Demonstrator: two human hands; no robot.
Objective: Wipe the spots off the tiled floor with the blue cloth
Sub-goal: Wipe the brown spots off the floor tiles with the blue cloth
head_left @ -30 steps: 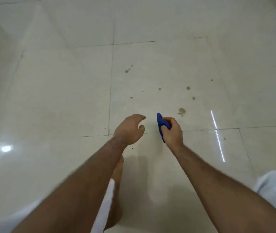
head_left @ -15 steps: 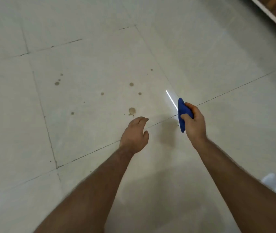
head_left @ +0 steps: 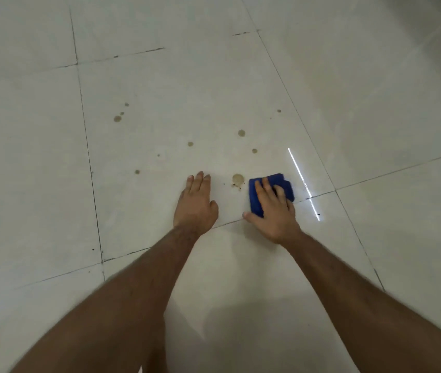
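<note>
The tiled floor [head_left: 375,90] is showing pale, glossy square tiles divided by thin dark grout lines [head_left: 85,135]. One tile is carrying a scatter of brown spots: the largest spot [head_left: 238,179] is sitting near that tile's near edge, with tiny dark specks just beside it. Smaller spots [head_left: 241,133] are lying farther in, and a cluster of three [head_left: 117,119] is lying toward the tile's left edge. The folded blue cloth [head_left: 281,181] is lying flat on the floor just right of the largest spot, not touching it, under the right hand [head_left: 273,211]. The left hand [head_left: 195,205] is resting flat on the same tile, left of that spot. A bright streak of reflected light [head_left: 302,181] is crossing the tile's near right corner.
</note>
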